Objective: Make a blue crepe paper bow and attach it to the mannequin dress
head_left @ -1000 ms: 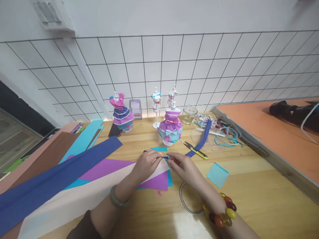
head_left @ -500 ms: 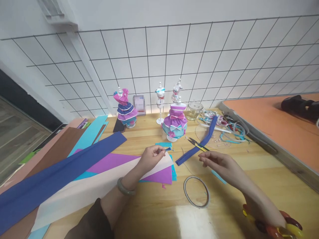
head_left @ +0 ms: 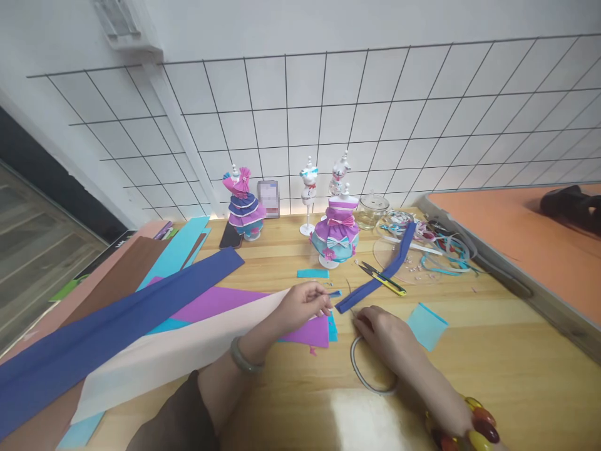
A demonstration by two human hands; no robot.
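My left hand [head_left: 305, 305] is closed in a pinch on a small folded blue fabric piece [head_left: 335, 294], whose end sticks out past the fingertips. Low over the table, my right hand [head_left: 384, 331] has its fingertips pinched on a thin wire [head_left: 349, 290] that runs up from them. Partly under that hand lies a grey ring-shaped coil [head_left: 359, 369]. A long dark blue fabric strip [head_left: 360, 293] lies just beyond the right fingers, with yellow-handled scissors [head_left: 382, 277] across it. Right of this hand is a light blue square [head_left: 427, 326].
Layered fabric sheets, including a dark blue one [head_left: 141, 313] and a pale pink one [head_left: 188, 344], cover the left. Dressed miniature mannequins [head_left: 335, 228] stand behind, beside a glass jar [head_left: 373, 213]. Tangled ribbons [head_left: 451, 254] lie back right, near an orange surface [head_left: 516, 232] with a raised edge.
My right hand let go of the blue piece, moved right toward the scissors, then came back left and down onto the coil's wire. My left hand kept hold of the piece. The view shifted slightly.
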